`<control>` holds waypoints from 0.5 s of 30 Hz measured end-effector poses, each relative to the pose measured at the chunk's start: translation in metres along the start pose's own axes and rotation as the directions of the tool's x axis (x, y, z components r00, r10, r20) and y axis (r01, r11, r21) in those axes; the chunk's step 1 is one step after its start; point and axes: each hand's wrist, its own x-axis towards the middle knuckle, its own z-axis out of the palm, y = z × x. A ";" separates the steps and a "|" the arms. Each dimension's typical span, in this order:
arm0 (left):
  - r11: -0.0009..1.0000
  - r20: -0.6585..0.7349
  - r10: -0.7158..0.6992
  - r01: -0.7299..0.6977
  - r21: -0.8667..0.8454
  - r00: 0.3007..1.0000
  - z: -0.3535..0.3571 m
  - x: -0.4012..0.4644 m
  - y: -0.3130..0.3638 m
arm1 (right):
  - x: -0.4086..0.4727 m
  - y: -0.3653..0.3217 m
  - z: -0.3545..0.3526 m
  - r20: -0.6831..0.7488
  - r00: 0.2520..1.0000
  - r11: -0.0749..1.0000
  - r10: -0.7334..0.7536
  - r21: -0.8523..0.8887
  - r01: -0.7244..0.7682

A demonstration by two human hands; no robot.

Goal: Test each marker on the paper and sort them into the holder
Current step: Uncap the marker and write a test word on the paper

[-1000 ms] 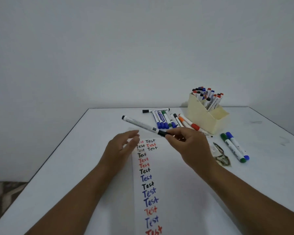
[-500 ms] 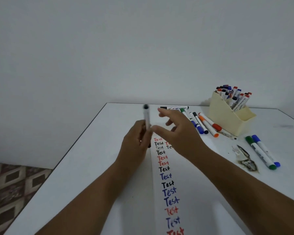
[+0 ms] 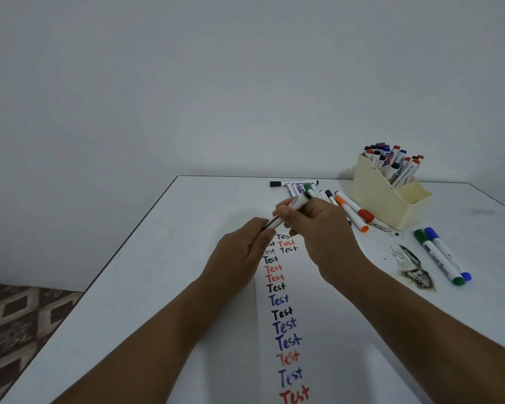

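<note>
Both hands now gripping marker [image 3: 292,208], right hand [image 3: 321,228] having closed on its upper end since 0.5 s ago | table [image 3: 146,272] carrying paper [image 3: 321,330] | holder [image 3: 382,199] sitting far right | left hand [image 3: 245,249] pinching lower end, above paper top

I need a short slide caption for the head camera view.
Both hands hold a white marker above the white test paper.

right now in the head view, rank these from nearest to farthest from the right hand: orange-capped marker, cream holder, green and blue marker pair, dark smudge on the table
1. orange-capped marker, just right of the right hand
2. dark smudge, lower right on the table, and cream holder, upper right at the back: too close to call
3. green and blue marker pair, far right
</note>
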 end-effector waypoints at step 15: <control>0.964 0.087 -0.214 0.225 -0.145 0.973 -0.001 0.000 0.000 | 0.014 0.004 -0.045 0.263 0.875 0.548 -0.406 -0.696 0.464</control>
